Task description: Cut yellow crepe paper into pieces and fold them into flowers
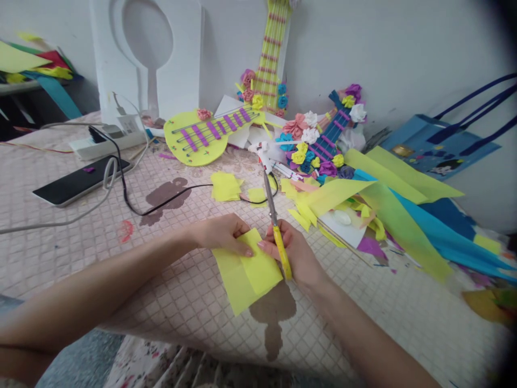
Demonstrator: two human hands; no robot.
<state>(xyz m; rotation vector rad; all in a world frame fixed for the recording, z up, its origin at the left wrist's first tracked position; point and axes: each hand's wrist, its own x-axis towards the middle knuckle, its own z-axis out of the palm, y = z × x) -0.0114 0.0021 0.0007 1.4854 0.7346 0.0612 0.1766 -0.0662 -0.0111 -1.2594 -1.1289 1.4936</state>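
Note:
My left hand [223, 233] is closed on a folded sheet of yellow crepe paper [254, 272], thumb on top. The sheet hangs over the table's near part, its lower layer reaching past the upper one. In my right hand [302, 252] are scissors [281, 250] with yellow handles, their blades pointing away from me and looking closed. The thumb and fingertips of that hand also pinch the paper's right edge. Beyond the hands lie a stack of cut yellow paper squares [226, 186] and a white glue gun [263, 156], partly behind the scissor tips.
A yellow paper guitar [197, 143] and a blue flower-covered one [331, 132] stand at the back. Yellow and blue paper strips [420, 215] spread on the right beside a blue bag [432, 143]. On the left are a phone [76, 180], a power strip [109, 143] and cables.

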